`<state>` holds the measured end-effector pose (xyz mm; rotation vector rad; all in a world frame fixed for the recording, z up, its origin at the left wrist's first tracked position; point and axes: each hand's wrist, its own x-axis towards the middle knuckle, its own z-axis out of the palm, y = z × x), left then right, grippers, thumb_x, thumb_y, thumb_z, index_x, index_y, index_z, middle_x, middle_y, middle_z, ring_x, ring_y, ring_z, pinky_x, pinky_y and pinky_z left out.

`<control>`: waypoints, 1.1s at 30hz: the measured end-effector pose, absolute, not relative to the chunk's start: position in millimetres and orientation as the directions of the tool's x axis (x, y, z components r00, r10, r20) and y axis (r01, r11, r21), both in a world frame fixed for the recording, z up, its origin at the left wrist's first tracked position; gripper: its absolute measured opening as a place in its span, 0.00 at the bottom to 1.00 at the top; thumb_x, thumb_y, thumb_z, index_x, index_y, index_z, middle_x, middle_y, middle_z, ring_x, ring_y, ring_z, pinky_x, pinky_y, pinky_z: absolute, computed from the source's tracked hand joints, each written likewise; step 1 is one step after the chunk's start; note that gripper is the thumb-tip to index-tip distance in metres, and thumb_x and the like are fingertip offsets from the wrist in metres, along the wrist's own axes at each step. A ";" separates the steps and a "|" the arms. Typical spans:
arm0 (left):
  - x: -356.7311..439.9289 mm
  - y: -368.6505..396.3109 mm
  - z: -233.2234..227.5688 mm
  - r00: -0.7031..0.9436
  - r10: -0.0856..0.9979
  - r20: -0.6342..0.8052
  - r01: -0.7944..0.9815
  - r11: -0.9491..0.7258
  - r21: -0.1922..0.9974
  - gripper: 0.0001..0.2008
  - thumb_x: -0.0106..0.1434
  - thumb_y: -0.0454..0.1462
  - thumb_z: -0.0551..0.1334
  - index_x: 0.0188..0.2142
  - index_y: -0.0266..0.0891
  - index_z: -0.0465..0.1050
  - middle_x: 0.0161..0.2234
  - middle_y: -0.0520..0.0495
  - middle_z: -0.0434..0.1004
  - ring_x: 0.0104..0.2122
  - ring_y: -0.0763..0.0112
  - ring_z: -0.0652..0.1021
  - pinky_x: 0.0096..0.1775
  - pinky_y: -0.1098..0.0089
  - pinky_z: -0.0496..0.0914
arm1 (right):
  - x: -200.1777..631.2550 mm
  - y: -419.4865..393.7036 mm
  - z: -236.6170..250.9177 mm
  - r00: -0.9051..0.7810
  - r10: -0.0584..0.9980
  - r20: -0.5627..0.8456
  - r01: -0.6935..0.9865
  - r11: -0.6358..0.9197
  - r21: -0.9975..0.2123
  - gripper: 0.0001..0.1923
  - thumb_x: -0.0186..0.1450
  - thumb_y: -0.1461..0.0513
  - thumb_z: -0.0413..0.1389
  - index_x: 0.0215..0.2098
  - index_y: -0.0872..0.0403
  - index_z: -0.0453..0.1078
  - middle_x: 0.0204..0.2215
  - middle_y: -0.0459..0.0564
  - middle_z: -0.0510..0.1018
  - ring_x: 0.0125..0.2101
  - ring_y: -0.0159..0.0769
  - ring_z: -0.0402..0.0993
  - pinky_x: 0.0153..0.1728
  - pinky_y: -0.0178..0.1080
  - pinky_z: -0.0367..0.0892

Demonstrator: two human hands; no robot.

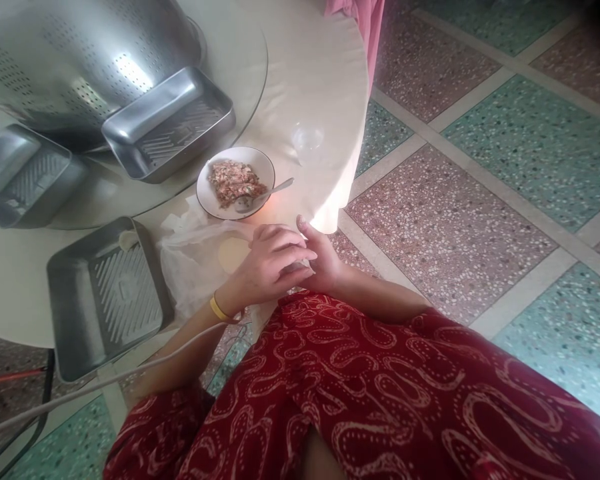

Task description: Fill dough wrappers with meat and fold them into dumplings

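My left hand [275, 261], with a yellow band at its wrist, curls over my right hand [320, 257] at the table's near edge. The right palm is cupped upward, its thumb raised. Only a whitish sliver shows between them; the fingers cover what they hold. Just beyond sits a white bowl [205, 193] of minced filling [234, 179], with a metal spoon [265, 195] leaning in it. Beside my left wrist lies a clear plastic bag [185, 257] with a round, pale yellow dough wrapper [233, 255]. A small pale dumpling [128, 240] rests in the nearest metal tray [67, 300].
A large perforated metal pot [95, 60] and two more metal trays [180, 130] stand on the raised turntable [247, 53]. A clear glass-like cup [307, 139] is near the right table edge. A pale cable [145, 367] crosses by my left forearm.
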<state>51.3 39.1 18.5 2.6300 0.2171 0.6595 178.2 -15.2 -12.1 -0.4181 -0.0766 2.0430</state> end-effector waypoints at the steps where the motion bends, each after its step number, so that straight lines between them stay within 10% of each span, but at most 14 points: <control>1: 50.3 39.5 18.4 0.872 0.245 0.423 0.044 -0.901 0.431 0.08 0.67 0.42 0.60 0.41 0.43 0.75 0.40 0.48 0.76 0.42 0.62 0.75 0.47 0.58 0.68 | 178.7 -15.2 -12.0 -0.441 0.856 -0.269 -0.840 -0.500 -0.213 0.35 0.67 0.36 0.37 0.40 0.52 0.72 0.23 0.46 0.72 0.30 0.36 0.74 0.34 0.39 0.71; 11: 49.5 38.8 19.8 0.877 0.253 0.408 0.064 -0.904 0.422 0.07 0.67 0.41 0.60 0.37 0.42 0.75 0.39 0.47 0.76 0.41 0.64 0.74 0.45 0.59 0.67 | 179.8 -15.2 -6.1 -0.459 0.834 -0.305 -0.847 -0.515 -0.132 0.38 0.71 0.41 0.26 0.38 0.53 0.71 0.17 0.43 0.68 0.20 0.32 0.68 0.26 0.35 0.69; 33: 30.6 29.7 5.7 0.721 0.374 0.583 0.249 -0.925 0.286 0.12 0.65 0.45 0.64 0.46 0.44 0.74 0.41 0.46 0.78 0.43 0.62 0.76 0.46 0.57 0.69 | 180.3 -22.2 -11.4 -0.408 0.880 -0.242 -0.893 -0.440 -0.095 0.29 0.71 0.44 0.36 0.47 0.53 0.69 0.21 0.41 0.73 0.16 0.28 0.64 0.24 0.33 0.70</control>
